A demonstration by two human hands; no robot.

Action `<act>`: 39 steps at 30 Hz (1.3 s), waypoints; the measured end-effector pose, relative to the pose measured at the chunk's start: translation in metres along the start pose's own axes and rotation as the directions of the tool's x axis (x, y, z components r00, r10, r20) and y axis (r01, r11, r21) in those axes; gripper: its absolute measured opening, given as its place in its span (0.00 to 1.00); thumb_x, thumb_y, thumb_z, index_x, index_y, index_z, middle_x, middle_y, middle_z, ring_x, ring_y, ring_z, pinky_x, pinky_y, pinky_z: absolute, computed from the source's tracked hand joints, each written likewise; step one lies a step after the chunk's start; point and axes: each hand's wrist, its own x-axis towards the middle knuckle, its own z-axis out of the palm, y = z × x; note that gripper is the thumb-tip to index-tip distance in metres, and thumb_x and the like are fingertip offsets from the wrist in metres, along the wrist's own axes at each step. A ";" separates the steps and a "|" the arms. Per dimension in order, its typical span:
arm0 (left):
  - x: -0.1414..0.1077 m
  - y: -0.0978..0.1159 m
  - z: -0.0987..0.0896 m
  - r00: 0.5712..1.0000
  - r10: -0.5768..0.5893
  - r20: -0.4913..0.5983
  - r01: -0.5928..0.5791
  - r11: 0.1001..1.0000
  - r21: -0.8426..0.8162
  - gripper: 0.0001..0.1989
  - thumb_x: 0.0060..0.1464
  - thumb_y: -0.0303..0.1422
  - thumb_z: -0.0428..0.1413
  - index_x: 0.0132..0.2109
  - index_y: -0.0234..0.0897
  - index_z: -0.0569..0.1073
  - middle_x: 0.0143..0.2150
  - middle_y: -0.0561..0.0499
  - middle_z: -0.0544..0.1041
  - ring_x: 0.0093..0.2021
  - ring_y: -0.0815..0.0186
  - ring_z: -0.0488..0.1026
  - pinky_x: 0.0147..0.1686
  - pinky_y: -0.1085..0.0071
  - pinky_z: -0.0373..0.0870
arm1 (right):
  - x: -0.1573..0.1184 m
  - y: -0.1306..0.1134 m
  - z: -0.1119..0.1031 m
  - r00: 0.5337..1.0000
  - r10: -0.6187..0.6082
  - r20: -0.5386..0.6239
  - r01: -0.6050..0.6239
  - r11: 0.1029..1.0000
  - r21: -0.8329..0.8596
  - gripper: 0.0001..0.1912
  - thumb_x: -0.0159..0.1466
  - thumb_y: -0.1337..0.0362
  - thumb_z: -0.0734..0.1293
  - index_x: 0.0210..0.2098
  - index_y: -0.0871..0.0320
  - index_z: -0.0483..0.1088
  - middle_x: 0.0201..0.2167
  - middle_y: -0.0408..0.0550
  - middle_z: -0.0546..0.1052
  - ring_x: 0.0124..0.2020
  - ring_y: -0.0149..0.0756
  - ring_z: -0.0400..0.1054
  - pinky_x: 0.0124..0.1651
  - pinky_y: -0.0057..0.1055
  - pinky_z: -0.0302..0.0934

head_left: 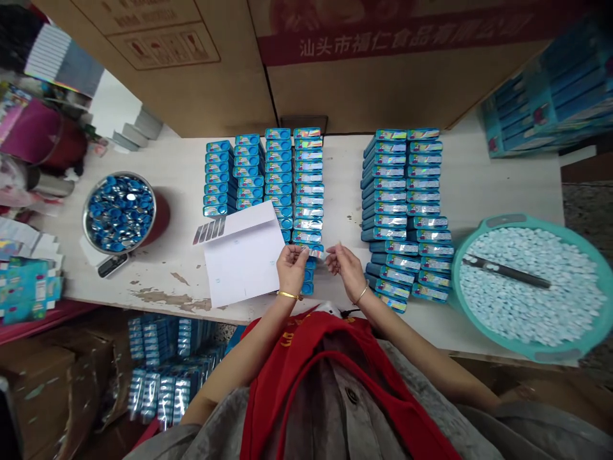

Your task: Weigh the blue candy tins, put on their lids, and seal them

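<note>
My left hand (292, 269) and my right hand (345, 271) are close together near the table's front edge. A small shiny strip (316, 253) stretches between their fingertips, over the near end of a column of blue cases (309, 190). The left fingers are pinched on the strip's left end. Thumb and fingers of the right hand are bent together at its right end; whether they grip it is too small to tell. Left of my hands lies a white sheet (244, 262) with several silvery stickers (209, 230) at its upper left corner.
More stacked blue cases (387, 195) stand to the right. A teal basin (524, 220) of small white packets, with a dark scoop (507, 271), is at far right. A metal bowl (154, 220) of blue caps is at left. Large cardboard boxes (383, 96) stand behind.
</note>
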 end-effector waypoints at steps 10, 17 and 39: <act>0.007 -0.009 -0.001 0.999 0.045 0.029 -0.048 0.992 0.115 0.08 0.46 0.35 0.60 0.30 0.37 0.69 0.26 0.55 0.71 0.28 0.71 0.68 0.32 0.74 0.65 | 0.015 0.015 -0.005 0.998 -0.068 0.001 0.068 0.993 -0.099 0.22 0.51 0.42 0.68 0.26 0.56 0.66 0.18 0.38 0.65 0.20 0.28 0.55 0.25 0.28 0.50; 0.009 -0.011 -0.003 0.974 0.215 0.070 -0.221 0.847 0.484 0.05 0.54 0.34 0.57 0.32 0.39 0.71 0.30 0.54 0.74 0.34 0.67 0.70 0.41 0.69 0.64 | 0.025 0.017 -0.006 0.996 -0.079 -0.041 0.076 0.994 -0.083 0.18 0.50 0.48 0.71 0.26 0.56 0.67 0.20 0.40 0.69 0.22 0.29 0.60 0.27 0.29 0.54; 0.017 -0.015 0.000 0.960 0.279 0.008 -0.166 0.549 0.819 0.20 0.49 0.33 0.57 0.50 0.39 0.63 0.49 0.43 0.69 0.50 0.53 0.66 0.48 0.56 0.58 | 0.028 0.048 -0.010 0.965 -0.255 -0.068 0.225 0.928 -0.297 0.21 0.58 0.52 0.65 0.46 0.56 0.68 0.29 0.43 0.68 0.29 0.33 0.63 0.35 0.32 0.62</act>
